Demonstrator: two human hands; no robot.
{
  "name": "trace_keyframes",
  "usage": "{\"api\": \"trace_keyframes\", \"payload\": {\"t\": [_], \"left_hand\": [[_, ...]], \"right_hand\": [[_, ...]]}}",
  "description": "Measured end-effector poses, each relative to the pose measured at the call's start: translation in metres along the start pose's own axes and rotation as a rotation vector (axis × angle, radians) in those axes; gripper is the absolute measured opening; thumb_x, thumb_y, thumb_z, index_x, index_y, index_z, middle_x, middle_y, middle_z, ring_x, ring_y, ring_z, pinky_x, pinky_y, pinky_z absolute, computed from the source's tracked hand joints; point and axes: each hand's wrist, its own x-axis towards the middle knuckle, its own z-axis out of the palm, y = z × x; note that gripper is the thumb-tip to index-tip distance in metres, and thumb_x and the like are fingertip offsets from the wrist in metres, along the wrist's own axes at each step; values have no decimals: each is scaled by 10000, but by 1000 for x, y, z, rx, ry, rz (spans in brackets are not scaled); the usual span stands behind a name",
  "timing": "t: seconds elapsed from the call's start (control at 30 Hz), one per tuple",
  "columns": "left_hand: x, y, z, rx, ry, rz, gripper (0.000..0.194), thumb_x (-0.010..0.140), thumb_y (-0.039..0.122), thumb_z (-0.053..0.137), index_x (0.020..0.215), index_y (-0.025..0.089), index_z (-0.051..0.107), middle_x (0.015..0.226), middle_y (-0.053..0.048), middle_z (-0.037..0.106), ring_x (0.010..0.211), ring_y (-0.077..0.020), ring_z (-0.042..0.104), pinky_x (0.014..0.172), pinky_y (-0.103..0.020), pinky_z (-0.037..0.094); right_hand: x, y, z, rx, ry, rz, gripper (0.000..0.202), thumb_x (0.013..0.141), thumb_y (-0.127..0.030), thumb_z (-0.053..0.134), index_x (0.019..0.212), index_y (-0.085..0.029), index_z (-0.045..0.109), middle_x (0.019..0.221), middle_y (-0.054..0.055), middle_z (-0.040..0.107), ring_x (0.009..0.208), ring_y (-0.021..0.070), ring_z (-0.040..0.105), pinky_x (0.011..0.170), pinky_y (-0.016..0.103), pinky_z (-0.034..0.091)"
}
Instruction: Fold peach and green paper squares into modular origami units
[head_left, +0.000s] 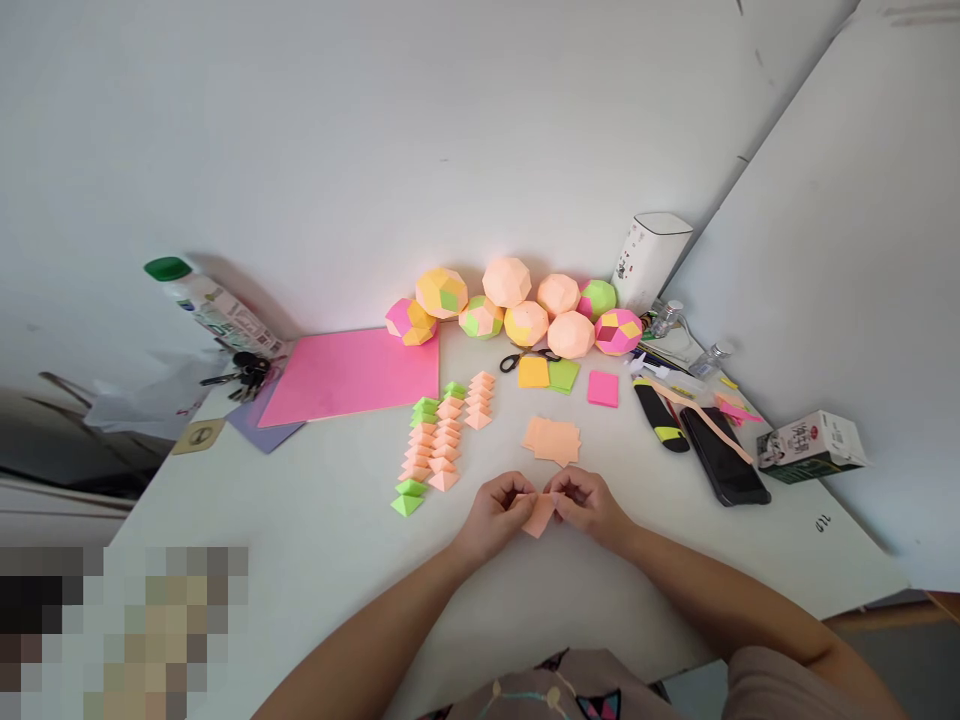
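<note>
Between both hands, low over the near part of the table, is a small peach sheet of paper (538, 516), one corner pointing down toward me. My left hand (499, 512) pinches its left side between thumb and fingers. On the opposite side my right hand (589, 508) grips it the same way. Just beyond the hands lies a loose stack of peach paper squares (553, 441). Left of them run rows of folded peach paper pieces (444, 474), with several green folded pieces (407, 500) among them.
Faceted paper balls (507, 283) line the wall. Nearer are scissors (529, 358) and orange (533, 372), green and pink paper squares (603, 388). A large pink sheet (356, 375) and a bottle (225, 310) lie left; a phone (724, 455), cutter (661, 415) and milk carton (811, 446) right.
</note>
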Motion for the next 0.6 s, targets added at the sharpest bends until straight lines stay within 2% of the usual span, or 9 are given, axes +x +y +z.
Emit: {"api": "trace_keyframes", "payload": {"t": [0.1,0.23,0.4,0.5,0.6], "left_hand": [[1,1,0,0,-18,4,181,738,311,577,656,160,520,578,40,457,521,-79,387,508,-208,304],[0,3,1,-5,-30,-9,204,725,321,603,642,150,528,579,31,473,529,-80,397,508,-209,303],[1,0,-1,-95,46,-62,251,709,363,633,632,153,520,548,44,457,491,-67,378,469,-194,289],[2,-3,-3,-136,87,-94,262,713,393,640,659,156,543,540,45,471,469,-67,392,434,-187,302],[3,-4,-2,-146,100,-112,277,715,417,647,680,149,587,546,28,518,453,-76,432,408,-194,339]], "right_hand": [[1,2,1,-4,-9,3,77,778,-248,582,761,-176,561,660,-6,558,549,111,510,516,241,412],[1,5,0,-9,-11,11,76,763,-212,585,709,-170,551,617,-12,545,526,107,501,491,234,392],[1,5,-3,154,63,53,141,778,-256,572,689,-179,495,606,-18,543,502,106,514,487,239,403],[2,3,-4,233,112,34,167,821,-320,539,741,-187,477,596,-25,550,475,100,503,477,237,395],[3,2,-3,223,76,42,188,819,-359,572,828,-190,491,621,-30,552,496,99,520,488,233,407]]}}
